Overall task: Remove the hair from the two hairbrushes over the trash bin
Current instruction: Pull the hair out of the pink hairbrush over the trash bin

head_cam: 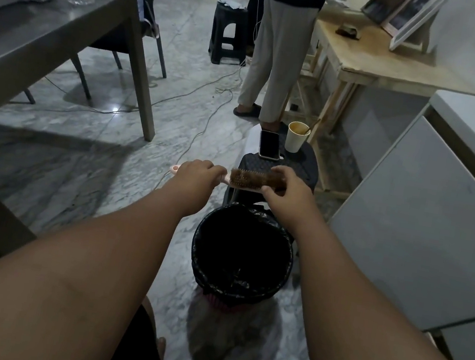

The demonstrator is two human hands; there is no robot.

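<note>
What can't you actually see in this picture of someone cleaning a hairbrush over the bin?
All in the head view:
- The second hairbrush: not in view.
- Far end of the hairbrush: covered by the right hand.
- Most of its handle: wrapped by the left hand.
- Inside of the trash bin: too dark to tell whether hair is there.
- The standing person: cut off above the waist by the top edge.

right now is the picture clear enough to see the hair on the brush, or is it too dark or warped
Head view: dim and grainy, yet the brown hair on the brush shows between the left hand and right hand; the bin interior is pure black; wide-angle bending curves the table edge.
</note>
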